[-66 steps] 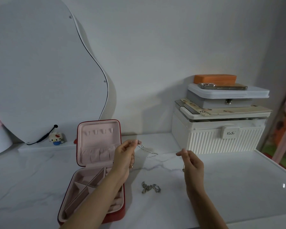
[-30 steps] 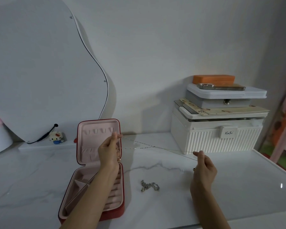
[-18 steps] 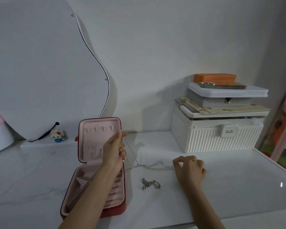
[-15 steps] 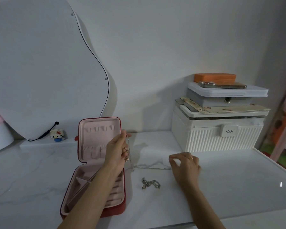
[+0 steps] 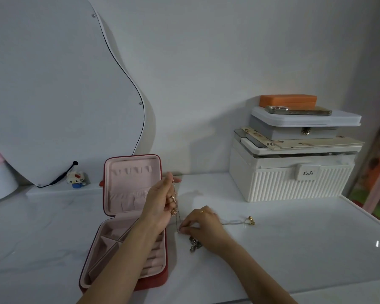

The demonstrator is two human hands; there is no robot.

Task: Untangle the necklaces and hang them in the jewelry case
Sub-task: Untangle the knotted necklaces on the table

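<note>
The left hand (image 5: 160,202) pinched a thin necklace (image 5: 176,207) upright beside the open jewelry case (image 5: 127,216); the right hand (image 5: 203,227) apparently pinched its lower end on the table (image 5: 294,249).

Table (image 5: 294,249) glossy white marble-look; case (image 5: 121,255) red matt outside w/ soft pink lining; chain (image 5: 176,205) thin shiny metal; box (image 5: 290,183) ribbed white plastic.

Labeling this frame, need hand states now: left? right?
Left hand: raised, pinching the thin necklace chain.
Right hand: on the table, fingers pinching the same chain.
</note>
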